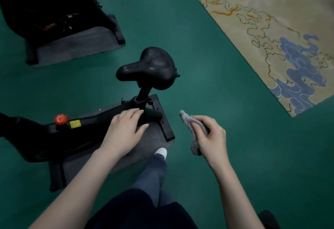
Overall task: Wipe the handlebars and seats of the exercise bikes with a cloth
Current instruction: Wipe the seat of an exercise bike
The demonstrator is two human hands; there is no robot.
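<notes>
While right hand (210, 136) fingers pinch the cloth (196, 135), left hand (124, 129) flat, unladen: spread cloth, sweep seat (150, 68) nose-to-rear.

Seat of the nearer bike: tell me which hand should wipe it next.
Right, probably. The right hand grips the grey cloth, beside and below the black seat. The left hand is open and holds nothing, over the bike frame.
</notes>
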